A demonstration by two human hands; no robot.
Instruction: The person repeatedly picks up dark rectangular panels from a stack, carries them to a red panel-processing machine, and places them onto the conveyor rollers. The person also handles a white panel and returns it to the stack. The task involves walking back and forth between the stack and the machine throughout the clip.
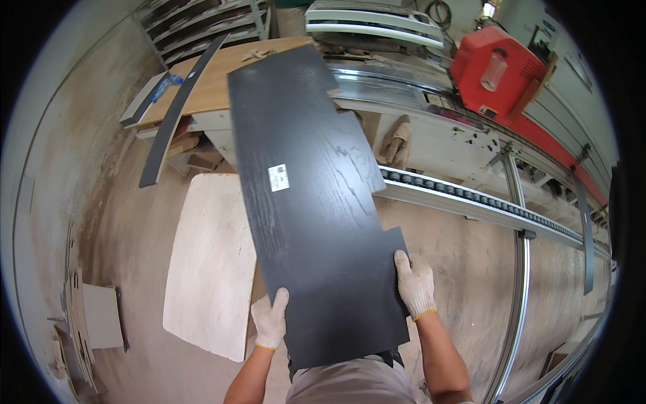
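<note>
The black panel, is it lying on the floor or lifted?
Lifted: both gloved hands, left hand and right hand, grip the black panel edges.

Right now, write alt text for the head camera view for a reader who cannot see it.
Two gloved hands, left hand and right hand, grip the near end of a long black wood-grain board bearing a small white label. Below it a pale panel lies on the dusty floor; a roller conveyor and a red machine stand to the right.
</note>
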